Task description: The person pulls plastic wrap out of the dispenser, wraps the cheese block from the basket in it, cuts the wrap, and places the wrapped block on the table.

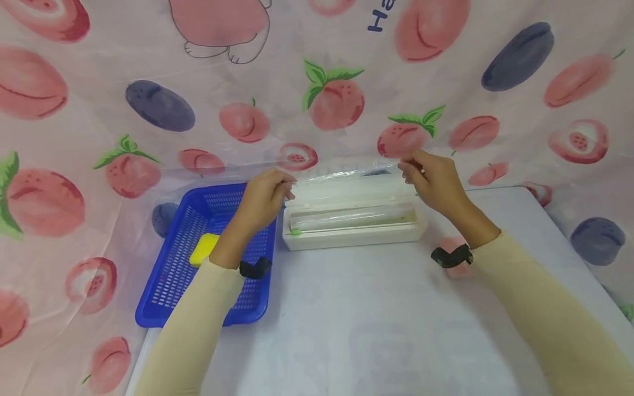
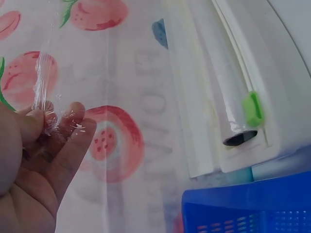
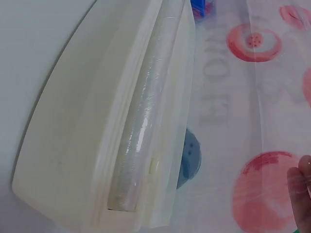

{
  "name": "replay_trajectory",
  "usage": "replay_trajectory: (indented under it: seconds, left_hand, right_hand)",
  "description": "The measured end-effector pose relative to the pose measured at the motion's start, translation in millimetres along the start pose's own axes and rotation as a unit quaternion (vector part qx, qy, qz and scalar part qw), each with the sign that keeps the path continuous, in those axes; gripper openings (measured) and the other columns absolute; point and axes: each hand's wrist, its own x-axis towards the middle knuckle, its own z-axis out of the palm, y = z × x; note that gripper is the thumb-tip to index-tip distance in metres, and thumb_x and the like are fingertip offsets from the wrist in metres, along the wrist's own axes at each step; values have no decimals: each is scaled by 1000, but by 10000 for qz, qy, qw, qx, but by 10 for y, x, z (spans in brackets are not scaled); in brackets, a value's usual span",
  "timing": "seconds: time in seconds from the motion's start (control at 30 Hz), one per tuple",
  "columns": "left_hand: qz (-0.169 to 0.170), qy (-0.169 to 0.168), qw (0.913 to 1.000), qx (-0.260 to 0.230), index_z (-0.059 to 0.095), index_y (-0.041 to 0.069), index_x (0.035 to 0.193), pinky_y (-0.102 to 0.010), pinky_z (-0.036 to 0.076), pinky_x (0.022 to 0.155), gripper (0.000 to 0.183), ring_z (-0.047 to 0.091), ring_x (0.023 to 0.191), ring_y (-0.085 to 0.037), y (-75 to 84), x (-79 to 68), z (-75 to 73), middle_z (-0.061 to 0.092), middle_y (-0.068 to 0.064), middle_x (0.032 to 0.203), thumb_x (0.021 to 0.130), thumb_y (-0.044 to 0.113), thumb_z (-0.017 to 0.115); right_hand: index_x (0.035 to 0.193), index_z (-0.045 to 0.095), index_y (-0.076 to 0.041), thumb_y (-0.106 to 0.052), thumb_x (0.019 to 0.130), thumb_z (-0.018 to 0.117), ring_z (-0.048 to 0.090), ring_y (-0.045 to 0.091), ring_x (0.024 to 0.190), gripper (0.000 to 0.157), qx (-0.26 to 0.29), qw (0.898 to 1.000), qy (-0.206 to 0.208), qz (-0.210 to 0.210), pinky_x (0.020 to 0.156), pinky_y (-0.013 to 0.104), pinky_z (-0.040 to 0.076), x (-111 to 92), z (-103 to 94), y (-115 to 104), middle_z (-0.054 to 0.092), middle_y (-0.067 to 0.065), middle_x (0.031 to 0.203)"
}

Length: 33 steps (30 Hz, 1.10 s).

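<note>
My left hand (image 1: 264, 199) and right hand (image 1: 436, 181) each pinch an end of a sheet of clear cling film (image 1: 346, 175), pulled into a narrow, wrinkled band between them. Behind and above a white cling film dispenser (image 1: 354, 238) both hands are raised. Its lid (image 1: 342, 190) stands up at the back, and the film roll (image 1: 351, 218) lies inside. A green slide cutter (image 2: 252, 109) sits at the left end of its track. In the left wrist view, crumpled film clings at the thumb and fingertips. Only some right fingers (image 3: 299, 189) show in the right wrist view.
Left of the dispenser stands a blue perforated basket (image 1: 163, 291), partly behind my left forearm, with a yellow item (image 1: 203, 250) in it. The white table (image 1: 356, 330) meets a fruit-print cloth (image 1: 277, 82) at the back and sides.
</note>
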Motion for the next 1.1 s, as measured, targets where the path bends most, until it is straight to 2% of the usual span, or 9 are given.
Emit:
replay_trajectory:
  seconds: [0.2, 0.33, 0.5, 0.7, 0.93, 1.1]
  left_hand:
    - [304, 489, 9982, 145, 72, -1, 107, -39, 58, 79, 16, 71, 84, -25, 66, 59, -20, 69, -13, 92, 101, 1, 57]
    - [447, 715, 9959, 326, 72, -1, 108, -41, 57, 82, 17, 71, 86, -26, 112, 110, -15, 70, -14, 95, 101, 0, 57]
    - [388, 911, 9937, 519, 72, -3, 106, -44, 54, 82, 17, 68, 89, -31, 150, 192, -50, 68, -16, 92, 101, 0, 56]
    - [469, 1260, 9901, 401, 73, -3, 105, -43, 53, 78, 17, 68, 85, -31, 169, 297, -123, 68, -16, 87, 99, -2, 58]
    - [430, 1433, 9881, 354, 73, -5, 108, -44, 55, 83, 17, 69, 88, -31, 175, 345, -128, 71, -19, 98, 100, -1, 58]
    - [293, 1563, 9869, 260, 73, -5, 108, -43, 54, 79, 18, 67, 85, -31, 189, 345, -96, 71, -20, 99, 100, -1, 58]
  right_hand:
    - [103, 69, -3, -14, 100, 65, 62, 17, 67, 11, -92, 9997, 148, 164, 65, 5, 41, 33, -28, -44, 68, 9, 76]
    - [104, 68, -3, -15, 100, 65, 62, 16, 67, 13, -102, 9994, 228, 220, 65, 5, 41, 39, -39, -35, 69, 9, 77]
    - [104, 67, -1, -16, 102, 63, 60, 16, 67, 16, -16, 9991, 396, 135, 63, 5, 40, 116, -16, -22, 67, 10, 78]
    - [109, 66, -1, -18, 103, 60, 59, 14, 65, 19, 95, 9984, 564, 32, 62, 6, 41, 232, -21, -84, 64, 9, 78]
    - [108, 64, 0, -15, 104, 59, 59, 16, 64, 17, 80, 9976, 691, 7, 62, 5, 41, 213, -29, -144, 64, 10, 78]
    - [108, 63, 0, -18, 105, 57, 59, 17, 62, 20, 42, 9978, 646, 108, 61, 9, 41, 250, -26, -152, 63, 11, 78]
